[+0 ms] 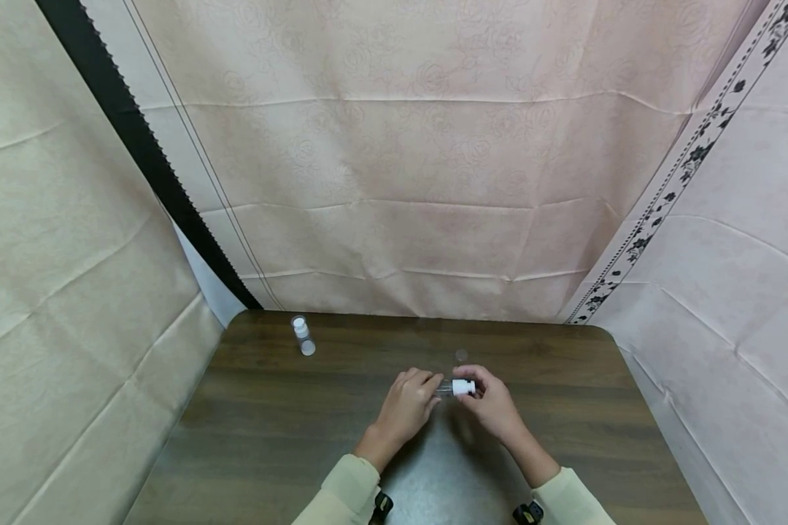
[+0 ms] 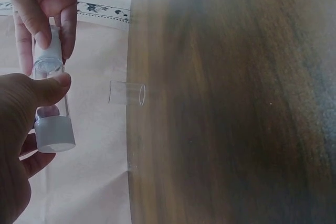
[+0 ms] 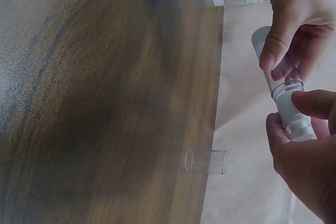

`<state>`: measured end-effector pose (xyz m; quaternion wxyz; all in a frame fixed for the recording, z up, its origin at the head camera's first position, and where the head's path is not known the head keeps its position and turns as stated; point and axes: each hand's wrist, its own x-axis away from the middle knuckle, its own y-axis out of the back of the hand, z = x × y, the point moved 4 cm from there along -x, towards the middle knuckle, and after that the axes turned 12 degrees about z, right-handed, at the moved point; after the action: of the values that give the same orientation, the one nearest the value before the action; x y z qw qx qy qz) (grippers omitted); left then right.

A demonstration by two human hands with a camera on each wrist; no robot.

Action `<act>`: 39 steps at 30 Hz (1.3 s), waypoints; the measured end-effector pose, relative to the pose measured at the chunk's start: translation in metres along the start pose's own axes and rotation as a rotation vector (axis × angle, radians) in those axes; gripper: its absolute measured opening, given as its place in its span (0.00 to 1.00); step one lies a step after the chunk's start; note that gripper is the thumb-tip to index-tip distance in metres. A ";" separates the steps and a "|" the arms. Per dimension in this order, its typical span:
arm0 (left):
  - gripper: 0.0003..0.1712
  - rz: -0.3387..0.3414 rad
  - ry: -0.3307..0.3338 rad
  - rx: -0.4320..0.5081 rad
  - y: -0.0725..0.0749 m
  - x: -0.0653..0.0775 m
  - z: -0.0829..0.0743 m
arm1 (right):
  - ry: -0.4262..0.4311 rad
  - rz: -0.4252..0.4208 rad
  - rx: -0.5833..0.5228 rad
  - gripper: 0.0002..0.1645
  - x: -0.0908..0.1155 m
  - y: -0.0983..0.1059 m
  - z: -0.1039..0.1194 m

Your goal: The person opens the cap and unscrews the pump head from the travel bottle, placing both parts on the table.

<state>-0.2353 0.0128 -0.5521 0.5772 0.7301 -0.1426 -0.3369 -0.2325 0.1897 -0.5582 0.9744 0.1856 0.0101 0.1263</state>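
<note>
Both hands hold one small clear bottle [image 2: 64,106] with a white base [image 2: 55,135] and a white top [image 3: 294,114], lying level above the table in the head view. My left hand [image 1: 407,405] grips its clear body, thumb along the side. With thumb and fingers, my right hand [image 1: 492,408] pinches the white top. Fingers cover parts of the bottle. Just beyond the hands, a clear cylindrical cap [image 1: 461,355] stands on the table. Whether the white top is loose from the neck, I cannot tell.
A second clear bottle with white ends [image 1: 304,335] stands near the far left edge of the brown wooden table [image 1: 269,430]. Pale patterned cloth [image 1: 394,160] hangs behind the table and on both sides.
</note>
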 end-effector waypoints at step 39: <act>0.21 -0.006 -0.007 -0.038 -0.001 0.000 0.000 | -0.154 0.079 -0.068 0.10 -0.005 0.005 -0.001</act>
<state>-0.2352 0.0132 -0.5533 0.5894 0.7183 -0.1357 -0.3439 -0.2386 0.1933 -0.5579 0.9723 0.1617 -0.0767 0.1501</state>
